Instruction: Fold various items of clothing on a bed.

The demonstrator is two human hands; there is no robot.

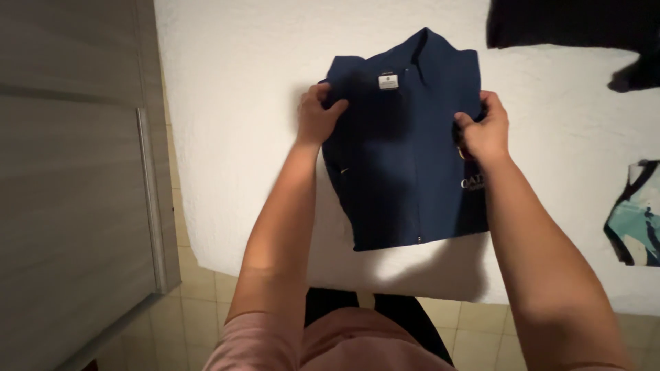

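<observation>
Both hands on the navy shirt now, folded into a rough rectangle, smooth matte cloth, collar pointing away from me. My left hand is pinched shut on the shirt's left edge near the shoulder, thumb on top. My right hand is closed on the right edge, fingers curled over the fold. The shirt lies flat on the white textured cover, nubbly like towelling, near its front edge. A small white rectangular label sits just inside the collar. Pale lettering and a dark red patch peek out beside my right hand. Black garment top right, a teal patterned one far right.
</observation>
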